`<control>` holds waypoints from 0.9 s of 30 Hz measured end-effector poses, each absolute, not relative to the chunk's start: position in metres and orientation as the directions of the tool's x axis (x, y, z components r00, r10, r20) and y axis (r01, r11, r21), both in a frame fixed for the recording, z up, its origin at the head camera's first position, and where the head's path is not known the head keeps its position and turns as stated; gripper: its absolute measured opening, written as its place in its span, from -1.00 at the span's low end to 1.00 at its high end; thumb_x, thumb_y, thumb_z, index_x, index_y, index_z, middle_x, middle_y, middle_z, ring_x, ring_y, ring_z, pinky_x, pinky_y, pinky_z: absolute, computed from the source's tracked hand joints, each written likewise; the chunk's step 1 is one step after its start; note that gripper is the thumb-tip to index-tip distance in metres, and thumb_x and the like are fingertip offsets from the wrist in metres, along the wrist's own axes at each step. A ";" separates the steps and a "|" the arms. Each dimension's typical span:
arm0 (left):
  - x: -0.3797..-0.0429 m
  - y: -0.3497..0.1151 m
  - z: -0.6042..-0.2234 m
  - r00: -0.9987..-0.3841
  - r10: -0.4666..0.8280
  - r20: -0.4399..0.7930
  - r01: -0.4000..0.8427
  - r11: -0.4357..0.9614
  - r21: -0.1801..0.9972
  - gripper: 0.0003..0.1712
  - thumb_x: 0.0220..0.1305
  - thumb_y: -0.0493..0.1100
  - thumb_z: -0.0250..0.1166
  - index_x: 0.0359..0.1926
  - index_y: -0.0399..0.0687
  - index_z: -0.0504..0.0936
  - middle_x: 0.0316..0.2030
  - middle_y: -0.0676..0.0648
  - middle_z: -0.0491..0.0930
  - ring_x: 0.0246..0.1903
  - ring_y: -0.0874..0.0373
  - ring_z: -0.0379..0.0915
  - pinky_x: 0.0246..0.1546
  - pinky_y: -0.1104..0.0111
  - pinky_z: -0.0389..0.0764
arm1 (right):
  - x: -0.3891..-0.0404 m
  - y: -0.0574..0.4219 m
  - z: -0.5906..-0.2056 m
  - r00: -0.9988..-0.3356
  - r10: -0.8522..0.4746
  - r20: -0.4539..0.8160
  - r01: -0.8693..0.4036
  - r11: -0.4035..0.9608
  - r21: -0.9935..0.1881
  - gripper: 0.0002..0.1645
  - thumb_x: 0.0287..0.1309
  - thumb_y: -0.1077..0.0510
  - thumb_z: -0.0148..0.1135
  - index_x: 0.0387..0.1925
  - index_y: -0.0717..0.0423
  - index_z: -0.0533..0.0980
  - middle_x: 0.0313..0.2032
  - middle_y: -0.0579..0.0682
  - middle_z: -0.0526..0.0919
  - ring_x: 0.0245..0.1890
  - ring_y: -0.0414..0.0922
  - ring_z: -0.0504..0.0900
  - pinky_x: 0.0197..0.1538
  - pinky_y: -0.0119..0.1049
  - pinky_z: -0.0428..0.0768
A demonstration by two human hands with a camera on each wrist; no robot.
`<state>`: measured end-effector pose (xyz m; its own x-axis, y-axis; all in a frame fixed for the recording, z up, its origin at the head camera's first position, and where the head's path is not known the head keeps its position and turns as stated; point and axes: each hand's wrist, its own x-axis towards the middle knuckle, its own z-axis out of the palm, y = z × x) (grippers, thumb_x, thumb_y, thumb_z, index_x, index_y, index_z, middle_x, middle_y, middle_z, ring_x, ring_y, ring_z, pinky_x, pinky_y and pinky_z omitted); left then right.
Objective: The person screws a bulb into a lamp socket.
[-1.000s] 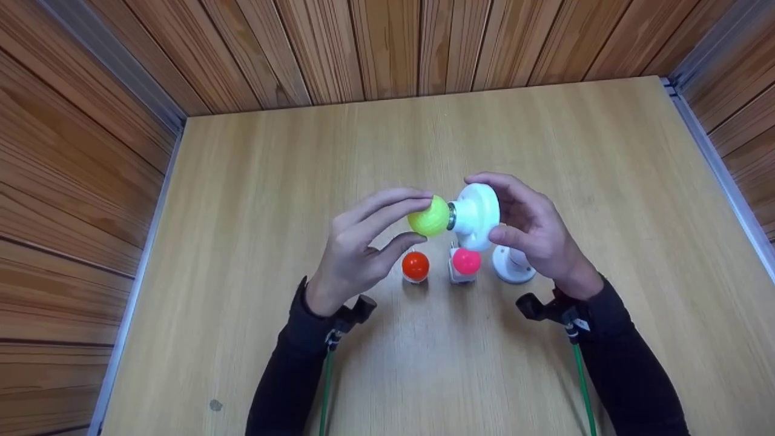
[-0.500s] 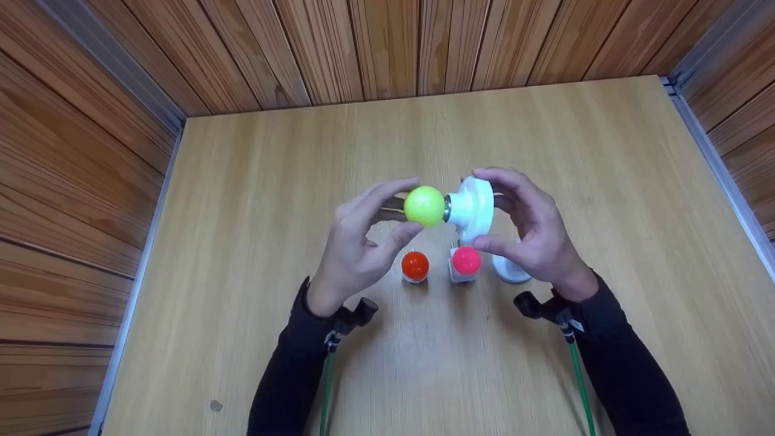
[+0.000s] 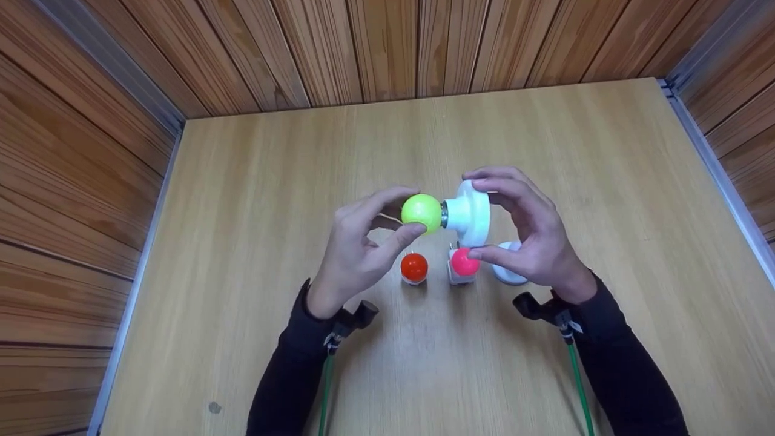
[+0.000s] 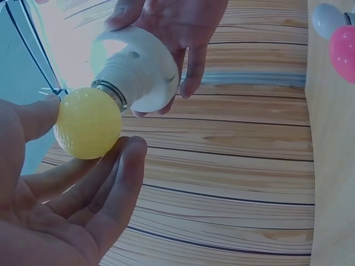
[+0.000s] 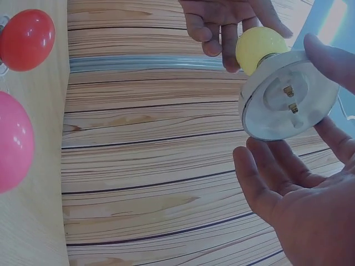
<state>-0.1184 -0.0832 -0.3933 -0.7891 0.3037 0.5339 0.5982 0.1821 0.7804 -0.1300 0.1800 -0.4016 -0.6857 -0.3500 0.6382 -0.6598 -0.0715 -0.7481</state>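
Observation:
My left hand [image 3: 360, 248] pinches a yellow-green round light bulb [image 3: 419, 211] between thumb and fingers, above the table. The bulb's metal screw cap [image 4: 111, 93] points into the mouth of a white lamp holder [image 3: 473, 213], part of its thread still showing. Thumb and fingers of my right hand [image 3: 536, 233] grip the holder by the rim of its wide round base. In the right wrist view the hollow underside [image 5: 277, 102] of the holder shows, with two brass terminals inside.
Below the hands on the wooden table [image 3: 399, 375] stand a red bulb [image 3: 414, 267] and a pink bulb [image 3: 465, 263] on a white base with prongs. Another white lamp holder [image 3: 508, 272] is partly hidden behind the right hand. Wooden panels [image 3: 387, 48] wall the back and sides.
My left fingers have shifted their grip on the bulb, from over its top to its far side. Bulb and holder have moved slightly left, and my right thumb sits lower on the rim.

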 end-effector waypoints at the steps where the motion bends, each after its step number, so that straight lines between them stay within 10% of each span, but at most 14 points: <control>1: -0.118 -0.083 -0.393 -0.787 0.305 0.537 0.601 0.180 0.778 -0.54 0.34 -0.21 0.49 0.20 -0.30 0.66 -0.02 -0.16 0.83 -0.12 0.13 0.79 -0.10 0.37 0.85 | -0.130 0.180 -0.402 -0.685 -0.349 0.640 -0.661 -0.073 -0.747 -0.11 -0.04 0.28 0.69 0.24 0.59 0.41 0.31 0.06 0.58 0.34 -0.01 0.59 0.41 -0.33 0.66; 27: -0.118 -0.084 -0.392 -0.758 0.315 0.571 0.637 0.166 0.753 -0.47 0.30 -0.21 0.53 0.22 -0.36 0.65 0.03 -0.20 0.81 -0.10 0.11 0.81 0.04 0.36 0.83 | -0.131 0.181 -0.403 -0.685 -0.350 0.639 -0.665 -0.057 -0.744 -0.11 -0.15 0.40 0.68 0.23 0.59 0.43 0.31 0.04 0.60 0.34 -0.03 0.60 0.42 -0.35 0.64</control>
<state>-0.1180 -0.0844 -0.3917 -0.7578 0.3148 0.5715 0.6367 0.1658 0.7530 -0.1313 0.1806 -0.4033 -0.6850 -0.3497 0.6391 -0.6654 -0.0567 -0.7443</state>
